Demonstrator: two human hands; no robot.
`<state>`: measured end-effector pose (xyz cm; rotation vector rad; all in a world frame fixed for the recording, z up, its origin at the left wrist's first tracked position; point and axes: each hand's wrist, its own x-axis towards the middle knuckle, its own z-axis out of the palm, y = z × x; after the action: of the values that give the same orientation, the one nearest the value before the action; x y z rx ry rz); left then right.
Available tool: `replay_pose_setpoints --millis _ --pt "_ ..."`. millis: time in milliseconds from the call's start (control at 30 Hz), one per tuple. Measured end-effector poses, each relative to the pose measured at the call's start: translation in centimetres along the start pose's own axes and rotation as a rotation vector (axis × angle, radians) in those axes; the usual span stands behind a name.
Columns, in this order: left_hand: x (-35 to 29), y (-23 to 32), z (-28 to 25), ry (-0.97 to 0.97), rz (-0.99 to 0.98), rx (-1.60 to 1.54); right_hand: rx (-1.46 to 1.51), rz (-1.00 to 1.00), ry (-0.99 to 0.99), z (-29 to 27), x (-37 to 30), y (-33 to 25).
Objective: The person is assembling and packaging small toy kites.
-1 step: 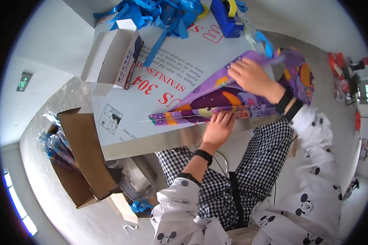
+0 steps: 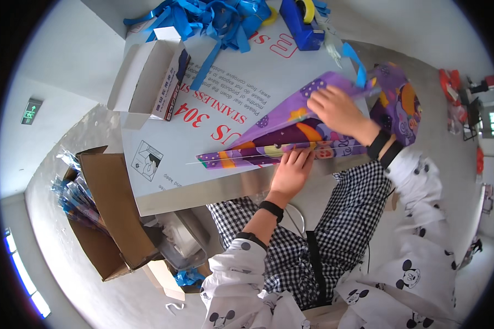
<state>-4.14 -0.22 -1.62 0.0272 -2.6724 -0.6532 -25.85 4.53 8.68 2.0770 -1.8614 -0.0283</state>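
A purple printed sheet (image 2: 291, 118) with a colourful pattern lies folded into a long point across the table's near side. Along its near edge runs a thin white rod (image 2: 214, 161) that sticks out past the left tip. My left hand (image 2: 292, 171) has its fingers bent over this edge, pressing sheet and rod together; its thumb is hidden. Farther up and to the right, my right hand (image 2: 337, 109) is closed on the upper fold, fingertips tucked against the sheet. The sheet's right part (image 2: 403, 104) hangs past the table corner, near a blue strip (image 2: 355, 64).
Blue strips (image 2: 214, 22) heap at the table's far edge, beside a blue tape dispenser (image 2: 303, 30). An opened white box (image 2: 144, 77) stands at the table's left. Below on the floor are a cardboard box (image 2: 112, 208) of wrapped packets and a grey plastic bin (image 2: 195, 233).
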Motion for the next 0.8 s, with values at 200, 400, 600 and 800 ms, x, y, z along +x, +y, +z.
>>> replay_pose_setpoints --millis 200,400,600,800 --pt "0.7 0.2 0.6 -0.006 0.054 -0.008 0.254 0.299 -0.075 3.2 -6.3 -4.4" --pt "0.9 0.2 0.4 0.016 0.053 0.010 0.378 0.468 0.084 4.0 -7.9 -6.7" --pt "1.0 0.3 1.1 0.017 0.035 -0.021 0.532 0.651 0.243 5.1 -8.7 -8.2" --pt "1.4 0.4 0.9 0.049 0.034 -0.043 0.507 0.763 0.325 5.1 -8.8 -8.5"
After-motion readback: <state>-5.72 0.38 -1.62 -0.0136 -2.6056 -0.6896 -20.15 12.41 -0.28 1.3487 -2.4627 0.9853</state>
